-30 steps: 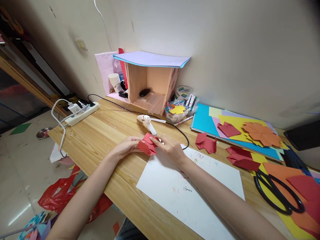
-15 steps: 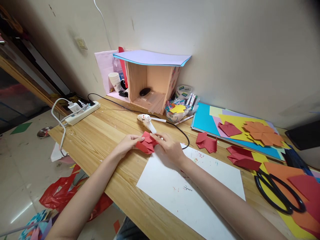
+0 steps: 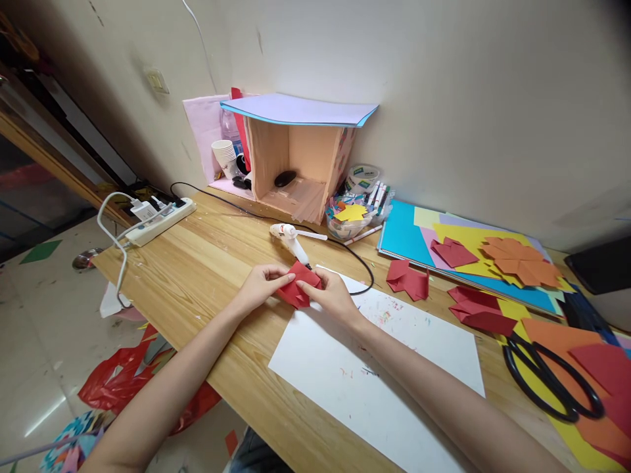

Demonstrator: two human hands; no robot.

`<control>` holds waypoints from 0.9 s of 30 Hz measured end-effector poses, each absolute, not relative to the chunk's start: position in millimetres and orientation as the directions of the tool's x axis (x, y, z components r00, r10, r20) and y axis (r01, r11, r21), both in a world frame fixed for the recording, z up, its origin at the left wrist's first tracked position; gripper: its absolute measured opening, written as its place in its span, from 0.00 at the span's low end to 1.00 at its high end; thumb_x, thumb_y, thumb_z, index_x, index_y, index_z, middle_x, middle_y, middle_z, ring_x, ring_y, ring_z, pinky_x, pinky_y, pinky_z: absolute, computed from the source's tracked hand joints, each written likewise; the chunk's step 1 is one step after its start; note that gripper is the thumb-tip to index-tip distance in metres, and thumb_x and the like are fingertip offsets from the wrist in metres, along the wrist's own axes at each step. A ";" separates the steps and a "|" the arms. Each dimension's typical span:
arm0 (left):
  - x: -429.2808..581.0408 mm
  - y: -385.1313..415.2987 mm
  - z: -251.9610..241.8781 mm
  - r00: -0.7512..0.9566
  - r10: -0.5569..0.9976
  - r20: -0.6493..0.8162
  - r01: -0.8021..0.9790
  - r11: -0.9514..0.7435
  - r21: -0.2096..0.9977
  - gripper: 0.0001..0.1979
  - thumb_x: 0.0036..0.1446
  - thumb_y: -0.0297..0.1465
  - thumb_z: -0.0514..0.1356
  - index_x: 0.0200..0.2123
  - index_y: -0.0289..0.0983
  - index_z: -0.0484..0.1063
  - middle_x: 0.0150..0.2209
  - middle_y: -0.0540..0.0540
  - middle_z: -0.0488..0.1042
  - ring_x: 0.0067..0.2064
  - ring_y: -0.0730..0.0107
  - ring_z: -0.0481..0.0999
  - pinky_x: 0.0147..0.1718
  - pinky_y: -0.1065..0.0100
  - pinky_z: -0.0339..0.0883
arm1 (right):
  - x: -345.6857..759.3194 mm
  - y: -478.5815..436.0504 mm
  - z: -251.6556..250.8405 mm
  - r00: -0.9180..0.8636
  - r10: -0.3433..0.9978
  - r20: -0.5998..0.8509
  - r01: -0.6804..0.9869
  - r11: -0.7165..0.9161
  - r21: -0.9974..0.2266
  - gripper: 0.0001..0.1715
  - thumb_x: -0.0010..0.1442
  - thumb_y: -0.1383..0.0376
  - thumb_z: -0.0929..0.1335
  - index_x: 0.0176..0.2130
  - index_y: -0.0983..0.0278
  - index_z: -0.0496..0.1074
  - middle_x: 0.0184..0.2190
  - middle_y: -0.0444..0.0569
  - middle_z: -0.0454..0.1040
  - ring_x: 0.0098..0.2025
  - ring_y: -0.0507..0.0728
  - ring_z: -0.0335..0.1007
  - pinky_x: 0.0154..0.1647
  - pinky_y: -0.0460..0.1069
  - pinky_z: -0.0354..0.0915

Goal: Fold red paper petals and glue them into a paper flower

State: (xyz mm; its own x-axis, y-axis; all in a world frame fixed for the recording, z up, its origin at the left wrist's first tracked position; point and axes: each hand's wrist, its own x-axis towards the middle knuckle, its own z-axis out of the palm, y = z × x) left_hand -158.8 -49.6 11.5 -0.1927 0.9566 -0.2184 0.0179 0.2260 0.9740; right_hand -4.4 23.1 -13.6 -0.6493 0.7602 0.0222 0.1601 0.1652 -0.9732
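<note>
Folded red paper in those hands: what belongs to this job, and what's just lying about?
Likely involved:
red folded paper, in left hand and right hand
glue gun
white sheet

Probably just lying about:
paper cups
plastic bottle
metal bowl

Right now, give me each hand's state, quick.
Left hand: closed, gripping the folded red paper with the thumb on top.
Right hand: closed on the same paper, thumb on top.

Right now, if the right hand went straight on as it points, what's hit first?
First the folded red paper it holds; past that, the right hand would probably meet the left hand, which faces it. Depth is unclear from this view.
</note>
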 end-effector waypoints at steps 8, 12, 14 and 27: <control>-164.5 -49.2 11.7 -0.216 0.952 -0.215 0.043 0.229 0.972 0.14 0.46 0.39 0.60 0.31 0.33 0.76 0.29 0.47 0.77 0.30 0.70 0.74 0.32 0.72 0.65 | -4.3 24.7 -19.1 -0.636 0.770 0.050 0.093 0.141 -0.986 0.12 0.50 0.58 0.65 0.29 0.65 0.67 0.25 0.44 0.68 0.28 0.51 0.62 0.29 0.45 0.60; -165.0 -49.3 13.1 -0.195 0.948 -0.251 -0.039 0.249 0.968 0.16 0.46 0.40 0.60 0.34 0.33 0.75 0.30 0.47 0.77 0.32 0.69 0.75 0.34 0.71 0.66 | -4.7 24.4 -18.5 -0.605 0.795 0.041 0.046 0.086 -0.995 0.14 0.51 0.57 0.65 0.33 0.65 0.69 0.27 0.45 0.69 0.30 0.53 0.64 0.32 0.47 0.63; -164.4 -49.3 14.8 -0.195 0.946 -0.257 -0.054 0.251 0.966 0.17 0.46 0.40 0.60 0.34 0.33 0.75 0.30 0.47 0.77 0.32 0.68 0.75 0.34 0.70 0.67 | -4.6 24.1 -18.0 -0.591 0.805 0.044 0.021 0.070 -0.997 0.15 0.51 0.56 0.65 0.34 0.65 0.69 0.28 0.45 0.69 0.31 0.53 0.65 0.34 0.48 0.63; -166.6 -49.2 14.4 -0.292 0.952 -0.091 0.051 0.110 0.993 0.23 0.43 0.44 0.61 0.38 0.32 0.73 0.37 0.40 0.76 0.37 0.63 0.75 0.37 0.65 0.68 | -2.0 20.2 -14.1 -0.711 0.697 0.091 0.073 0.202 -0.977 0.12 0.53 0.58 0.65 0.29 0.65 0.68 0.26 0.43 0.68 0.28 0.51 0.63 0.28 0.45 0.59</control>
State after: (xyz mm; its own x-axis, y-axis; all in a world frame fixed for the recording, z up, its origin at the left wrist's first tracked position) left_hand -166.6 -49.2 14.4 -0.2922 0.9520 -0.0909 0.0511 0.1105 0.9926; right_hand -2.0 20.2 -14.1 -0.7110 0.6973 0.0911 0.0727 0.2018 -0.9767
